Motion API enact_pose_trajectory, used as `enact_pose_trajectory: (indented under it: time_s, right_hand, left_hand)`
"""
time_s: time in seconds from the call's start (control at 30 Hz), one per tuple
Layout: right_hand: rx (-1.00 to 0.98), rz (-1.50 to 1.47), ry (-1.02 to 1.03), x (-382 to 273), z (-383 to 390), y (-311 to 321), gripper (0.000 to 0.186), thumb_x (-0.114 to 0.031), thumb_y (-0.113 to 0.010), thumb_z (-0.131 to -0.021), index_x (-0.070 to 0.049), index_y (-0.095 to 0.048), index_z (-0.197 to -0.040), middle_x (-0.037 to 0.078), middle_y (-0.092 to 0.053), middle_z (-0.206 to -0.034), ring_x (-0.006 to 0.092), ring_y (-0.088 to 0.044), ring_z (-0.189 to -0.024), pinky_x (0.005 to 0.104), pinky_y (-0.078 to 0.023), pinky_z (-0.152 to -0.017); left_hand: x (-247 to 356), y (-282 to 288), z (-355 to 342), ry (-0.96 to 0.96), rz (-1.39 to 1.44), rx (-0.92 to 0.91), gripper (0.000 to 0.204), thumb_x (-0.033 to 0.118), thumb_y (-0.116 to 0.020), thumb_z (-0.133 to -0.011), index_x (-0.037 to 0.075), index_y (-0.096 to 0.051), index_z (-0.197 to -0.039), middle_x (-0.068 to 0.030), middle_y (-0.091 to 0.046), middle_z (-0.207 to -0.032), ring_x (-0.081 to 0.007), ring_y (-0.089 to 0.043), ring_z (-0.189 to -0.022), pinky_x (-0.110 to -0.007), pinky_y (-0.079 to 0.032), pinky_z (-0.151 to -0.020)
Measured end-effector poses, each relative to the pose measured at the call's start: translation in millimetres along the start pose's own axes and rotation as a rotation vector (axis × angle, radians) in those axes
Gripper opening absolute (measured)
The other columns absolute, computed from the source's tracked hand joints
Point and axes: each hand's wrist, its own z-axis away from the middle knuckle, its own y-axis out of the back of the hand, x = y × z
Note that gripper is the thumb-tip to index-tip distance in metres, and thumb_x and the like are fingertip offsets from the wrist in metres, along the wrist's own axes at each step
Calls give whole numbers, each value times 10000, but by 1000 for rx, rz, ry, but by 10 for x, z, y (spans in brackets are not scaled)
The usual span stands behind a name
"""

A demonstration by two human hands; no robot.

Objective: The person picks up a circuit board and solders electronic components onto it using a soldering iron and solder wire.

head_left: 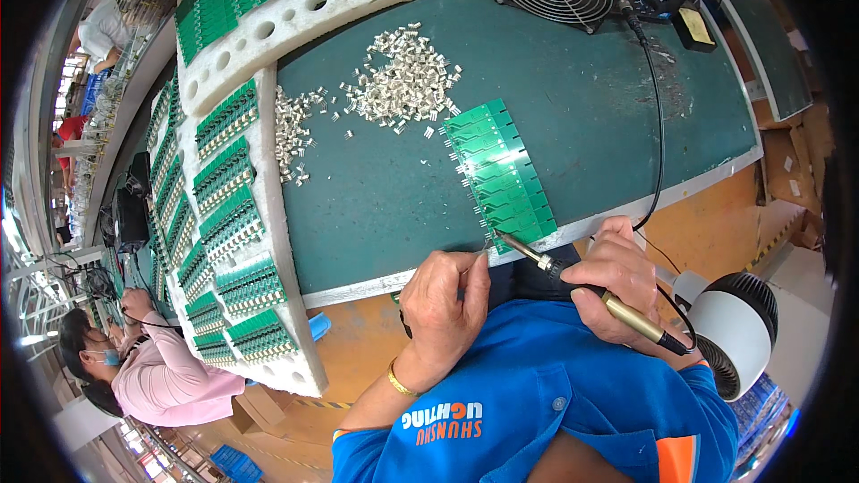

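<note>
One blue shirt (608, 376) fills bottom-centre, right hand (617, 282) gripping one soldering iron (637, 322), left hand (447, 304) pinching something thin (486, 249), indistinct, beside one board (501, 170).

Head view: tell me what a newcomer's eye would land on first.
Probably the bright green circuit board panel at the tabletop's near edge, with the tip of a soldering iron, gripped in the right hand, at its near end. Next, the pile of small whitish connectors beyond it, up and to the left. Then the white foam blocks filled with rows of green boards, along the left and far side.
</note>
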Motion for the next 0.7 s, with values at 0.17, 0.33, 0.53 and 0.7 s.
enact_pose_trajectory:
  time_s: [0.17,0.33,0.53,0.7]
  right_hand:
    - [5,2,9,-4,2,-11,171,-106,-722,-762,-71,-675,-923,26,-603,-653,200,-511,-547,372,-383,-692]
    - [1,43,37,-7,5,-16,201,-107,-726,-752,-80,-673,-943,17,-606,-663,196,-516,-549,370,-378,-685]
    - [-10,32,34,-13,3,-9,213,-97,-728,-749,-84,-670,-953,13,-611,-670,191,-523,-549,369,-373,-678]
    - [-18,33,31,-26,7,12,217,-88,-729,-745,-83,-669,-953,11,-618,-676,187,-527,-551,369,-374,-677]
  left_hand:
    - [17,-9,-11,-38,-14,-10,163,16,-750,-837,35,-594,-792,-61,-536,-622,-152,-503,-494,-288,-398,-476]
    - [33,-24,-17,-44,-8,-11,178,19,-767,-816,43,-596,-775,-53,-532,-590,-140,-493,-464,-280,-389,-455]
    - [27,-35,-22,-41,18,-10,177,11,-770,-808,41,-600,-773,-52,-525,-591,-128,-488,-467,-277,-382,-454]
    - [25,-34,-8,-35,10,-9,178,6,-769,-806,41,-597,-772,-50,-517,-590,-126,-476,-467,-276,-377,-452]
